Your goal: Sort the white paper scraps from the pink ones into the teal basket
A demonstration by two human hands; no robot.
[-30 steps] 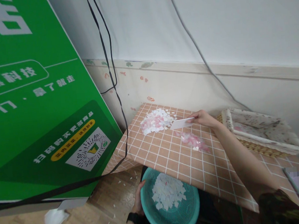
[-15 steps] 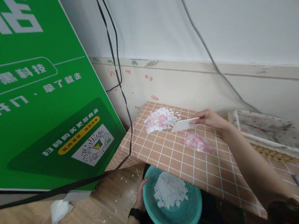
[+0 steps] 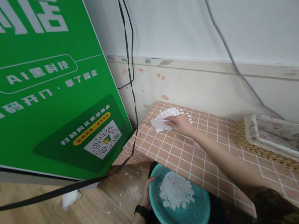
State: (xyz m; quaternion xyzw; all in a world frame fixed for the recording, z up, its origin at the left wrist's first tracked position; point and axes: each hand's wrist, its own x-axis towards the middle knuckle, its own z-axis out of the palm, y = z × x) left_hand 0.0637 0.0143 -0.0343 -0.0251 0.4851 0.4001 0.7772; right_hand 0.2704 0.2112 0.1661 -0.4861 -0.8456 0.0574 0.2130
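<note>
Head view, and I'm being asked, "What are your fingers doing?"

"On my right hand (image 3: 181, 124), they're pinching the white card (image 3: 158, 124) by its right end; it's hanging at the paper scraps (image 3: 172, 112) on the desk (image 3: 179, 151), and I can't tell if it's touching them. My left hand (image 3: 147, 193) is gripping the teal basket (image 3: 203, 205) by its left rim."

"How is the card handling?"

"It's looking light, thin and fairly stiff, perhaps slick, so I'm judging that end a good hold. The scraps are seeming easy to scatter."

"And room?"

"The wall (image 3: 194, 83) is closing off the back, and the black cord (image 3: 135, 106) is hanging by the desk's left edge. More room is lying rightward, toward the wicker basket (image 3: 241, 131)."
</note>
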